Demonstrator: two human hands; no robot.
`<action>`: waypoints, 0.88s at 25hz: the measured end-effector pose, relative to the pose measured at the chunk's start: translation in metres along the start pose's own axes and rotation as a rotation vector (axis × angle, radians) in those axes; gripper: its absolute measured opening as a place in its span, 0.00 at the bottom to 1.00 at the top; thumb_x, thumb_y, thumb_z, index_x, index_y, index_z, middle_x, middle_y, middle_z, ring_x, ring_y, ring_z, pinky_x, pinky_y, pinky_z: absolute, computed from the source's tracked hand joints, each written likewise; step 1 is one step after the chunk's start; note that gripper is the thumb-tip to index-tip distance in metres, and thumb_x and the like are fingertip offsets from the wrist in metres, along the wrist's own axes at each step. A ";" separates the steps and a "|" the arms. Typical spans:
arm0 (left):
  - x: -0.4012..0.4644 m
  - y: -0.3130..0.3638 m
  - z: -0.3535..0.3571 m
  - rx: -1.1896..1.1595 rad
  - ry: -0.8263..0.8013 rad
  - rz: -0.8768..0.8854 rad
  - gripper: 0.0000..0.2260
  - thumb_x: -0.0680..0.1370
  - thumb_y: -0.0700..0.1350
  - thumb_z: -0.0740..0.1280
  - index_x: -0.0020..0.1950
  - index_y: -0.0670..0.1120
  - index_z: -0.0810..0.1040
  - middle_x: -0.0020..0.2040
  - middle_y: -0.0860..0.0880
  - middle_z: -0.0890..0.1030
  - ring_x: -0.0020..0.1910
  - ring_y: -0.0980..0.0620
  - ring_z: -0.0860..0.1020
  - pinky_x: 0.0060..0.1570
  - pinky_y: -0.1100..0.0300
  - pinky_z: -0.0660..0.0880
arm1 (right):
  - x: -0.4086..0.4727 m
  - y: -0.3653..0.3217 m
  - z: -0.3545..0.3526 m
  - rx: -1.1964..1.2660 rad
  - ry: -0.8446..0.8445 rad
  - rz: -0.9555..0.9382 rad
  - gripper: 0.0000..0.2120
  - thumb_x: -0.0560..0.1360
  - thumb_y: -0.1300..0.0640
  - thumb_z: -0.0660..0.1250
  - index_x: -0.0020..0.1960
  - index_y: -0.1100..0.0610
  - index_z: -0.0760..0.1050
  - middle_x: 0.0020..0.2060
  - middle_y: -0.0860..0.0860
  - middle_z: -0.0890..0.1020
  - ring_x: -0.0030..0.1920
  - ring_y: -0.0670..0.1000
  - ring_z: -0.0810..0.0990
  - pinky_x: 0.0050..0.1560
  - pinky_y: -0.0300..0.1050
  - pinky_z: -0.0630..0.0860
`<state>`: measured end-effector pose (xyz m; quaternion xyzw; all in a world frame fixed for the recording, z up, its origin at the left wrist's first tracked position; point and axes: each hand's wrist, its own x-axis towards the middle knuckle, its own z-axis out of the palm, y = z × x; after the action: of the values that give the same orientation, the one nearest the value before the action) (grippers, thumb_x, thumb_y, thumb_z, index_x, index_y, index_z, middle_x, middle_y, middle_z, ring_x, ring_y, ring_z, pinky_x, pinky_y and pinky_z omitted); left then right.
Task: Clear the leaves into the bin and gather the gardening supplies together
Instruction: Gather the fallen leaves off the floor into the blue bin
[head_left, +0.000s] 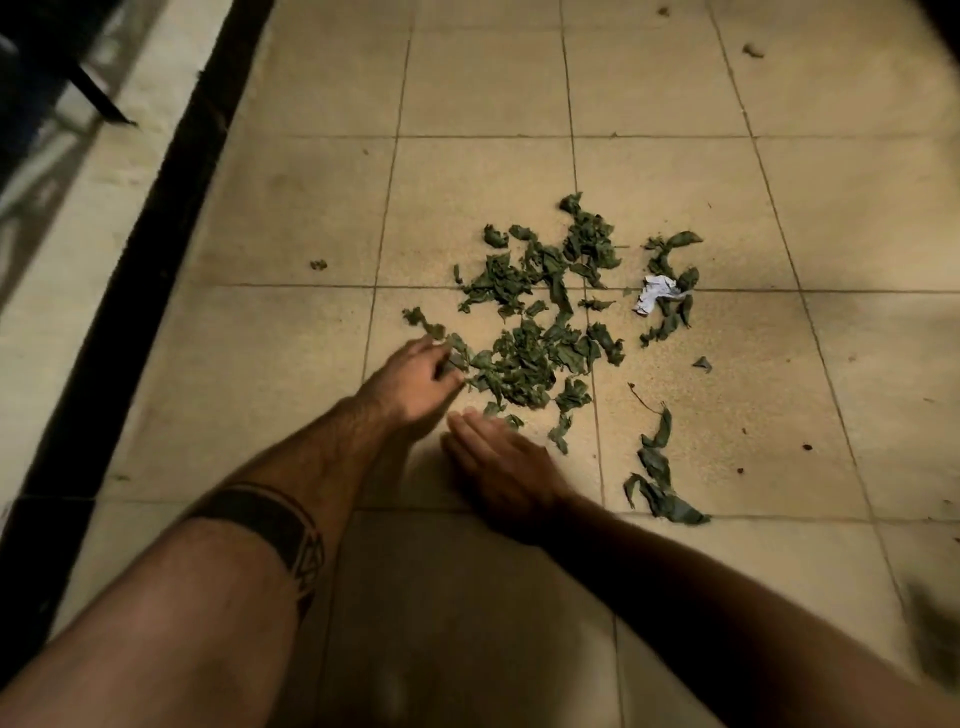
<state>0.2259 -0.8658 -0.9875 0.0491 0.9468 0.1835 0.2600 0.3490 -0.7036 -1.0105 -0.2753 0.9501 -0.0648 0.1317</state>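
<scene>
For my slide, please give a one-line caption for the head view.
Left hand gathers green leaves on the tiled floor, right hand flat beside.

The floor is laid with pale beige square tiles, speckled and divided by thin dark grout lines. A wide black strip runs diagonally along its left edge, with a lighter ledge beyond it on the far left. A crumpled scrap of white paper lies right of centre. Small dark crumbs dot the tiles at right.
</scene>
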 end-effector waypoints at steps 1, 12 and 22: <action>-0.001 -0.001 0.000 0.000 0.048 0.068 0.27 0.84 0.58 0.58 0.81 0.53 0.60 0.82 0.49 0.56 0.80 0.46 0.56 0.78 0.49 0.56 | -0.011 0.010 -0.007 0.044 -0.024 -0.056 0.25 0.86 0.51 0.47 0.81 0.57 0.57 0.81 0.58 0.57 0.81 0.58 0.55 0.81 0.55 0.52; 0.017 0.007 -0.006 0.019 0.276 0.013 0.18 0.83 0.54 0.61 0.71 0.50 0.74 0.71 0.48 0.73 0.65 0.49 0.73 0.67 0.51 0.70 | -0.067 0.138 -0.032 0.060 0.005 0.390 0.27 0.80 0.39 0.50 0.74 0.48 0.70 0.72 0.52 0.73 0.65 0.54 0.76 0.59 0.52 0.78; 0.083 -0.095 -0.068 -0.108 0.315 -0.416 0.42 0.76 0.67 0.66 0.80 0.43 0.59 0.81 0.43 0.58 0.78 0.42 0.60 0.75 0.46 0.63 | -0.030 0.172 -0.025 0.311 -0.150 0.693 0.39 0.73 0.39 0.72 0.78 0.50 0.61 0.71 0.55 0.67 0.61 0.56 0.74 0.59 0.55 0.79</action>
<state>0.1204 -0.9603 -1.0084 -0.1899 0.9540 0.1819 0.1439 0.2792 -0.5417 -1.0143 0.0815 0.9533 -0.1396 0.2550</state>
